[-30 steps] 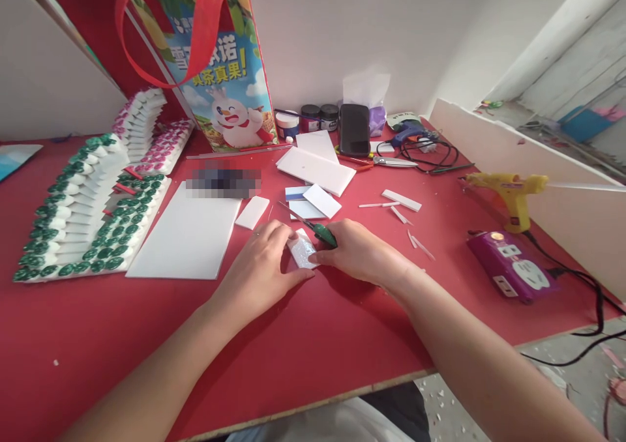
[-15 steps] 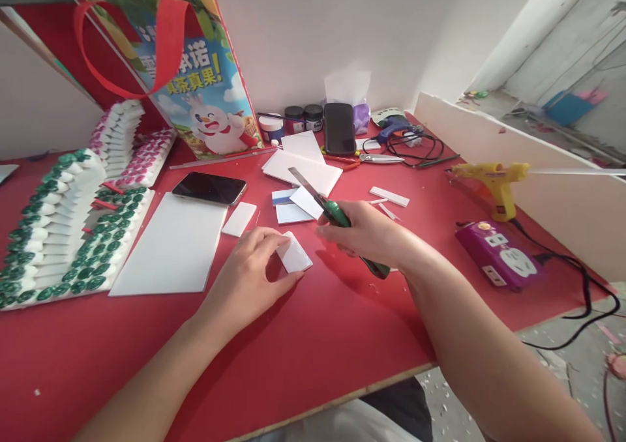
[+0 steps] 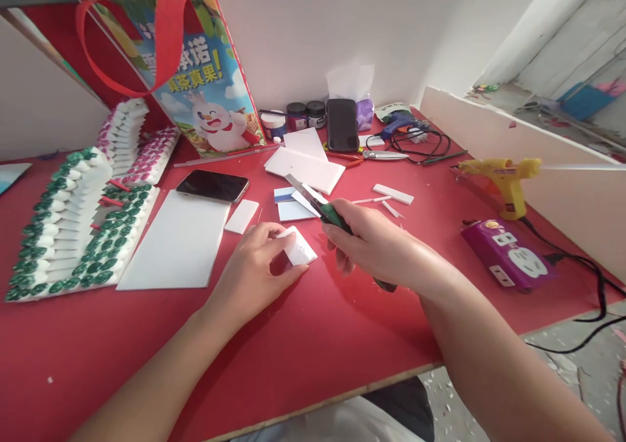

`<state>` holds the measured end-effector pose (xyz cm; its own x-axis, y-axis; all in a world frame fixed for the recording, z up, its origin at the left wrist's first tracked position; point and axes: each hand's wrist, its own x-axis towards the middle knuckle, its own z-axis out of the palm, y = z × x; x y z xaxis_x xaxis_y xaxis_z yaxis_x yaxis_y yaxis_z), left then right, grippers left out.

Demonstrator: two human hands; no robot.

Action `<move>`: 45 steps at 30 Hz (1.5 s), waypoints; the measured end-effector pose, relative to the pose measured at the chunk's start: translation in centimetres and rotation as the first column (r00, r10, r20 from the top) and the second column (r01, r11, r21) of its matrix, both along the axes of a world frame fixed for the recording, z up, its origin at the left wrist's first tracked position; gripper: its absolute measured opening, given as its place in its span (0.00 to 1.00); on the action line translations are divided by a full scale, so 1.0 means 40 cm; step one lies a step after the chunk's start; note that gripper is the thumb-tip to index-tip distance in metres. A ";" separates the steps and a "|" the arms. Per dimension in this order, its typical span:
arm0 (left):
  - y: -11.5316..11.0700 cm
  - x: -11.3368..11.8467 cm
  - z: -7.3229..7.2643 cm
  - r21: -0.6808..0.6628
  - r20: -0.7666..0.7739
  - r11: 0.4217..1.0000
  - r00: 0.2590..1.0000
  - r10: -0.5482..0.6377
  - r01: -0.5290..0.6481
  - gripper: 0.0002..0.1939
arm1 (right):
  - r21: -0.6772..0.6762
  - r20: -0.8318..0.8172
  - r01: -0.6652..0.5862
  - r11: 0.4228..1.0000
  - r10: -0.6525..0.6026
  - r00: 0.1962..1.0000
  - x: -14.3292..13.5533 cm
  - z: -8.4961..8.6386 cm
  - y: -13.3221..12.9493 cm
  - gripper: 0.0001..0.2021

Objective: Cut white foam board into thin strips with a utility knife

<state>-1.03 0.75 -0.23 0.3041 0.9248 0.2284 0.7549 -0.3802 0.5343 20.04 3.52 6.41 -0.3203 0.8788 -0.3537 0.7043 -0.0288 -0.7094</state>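
Observation:
My left hand holds a small white board piece by its edges, thumb on the near side and fingers on the far side, on the red table. My right hand is closed round the green and black handle of a utility knife. The knife's blade points up and to the left, over several small white and blue pieces behind the held piece. Another small white piece lies just left of these, near my left fingers.
A phone rests on a large white board at left. Green-and-white decorated models stand farther left, beside a printed bag. At right are a yellow glue gun and a purple power socket. Scissors lie at the back.
The view has shifted slightly. My right hand has turned a little with the knife, and more of its lower fingers shows. My left hand still holds the small piece.

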 end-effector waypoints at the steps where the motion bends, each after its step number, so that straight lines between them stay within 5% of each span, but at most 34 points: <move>1: 0.004 0.000 0.002 -0.001 0.000 1.000 1.000 0.007 -0.007 0.16 | 0.007 0.025 0.005 1.000 -0.005 1.000 -0.005 -0.002 -0.002 0.07; 14: 0.013 0.009 -0.003 -0.054 0.057 0.994 0.993 0.103 -0.100 0.21 | 0.196 0.286 -0.003 0.981 -0.054 0.957 -0.151 -0.071 0.022 0.20; 31: 0.010 0.007 -0.006 -0.004 0.068 0.998 0.996 0.061 -0.061 0.13 | 0.351 0.487 -0.114 0.929 -0.077 0.870 -0.222 -0.109 0.008 0.17; 37: 0.006 0.006 -0.009 -0.011 0.057 0.999 0.997 0.046 -0.046 0.13 | 0.186 0.321 -0.051 0.981 -0.012 0.947 -0.159 -0.072 0.023 0.19; 40: 0.005 0.005 -0.012 -0.030 0.055 0.998 0.996 0.063 -0.062 0.17 | 0.116 0.146 0.071 0.991 -0.088 0.985 -0.078 -0.040 0.020 0.17; 45: 0.004 0.000 -0.018 -0.005 0.012 0.999 0.998 0.055 -0.054 0.19 | -0.036 0.189 0.046 0.998 -0.039 0.981 0.021 0.009 -0.018 0.08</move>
<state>-1.02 0.90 -0.94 0.2505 0.9410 0.2278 0.7679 -0.3364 0.5451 20.86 2.81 6.76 -0.2076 0.8743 -0.4388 0.8225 -0.0868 -0.5620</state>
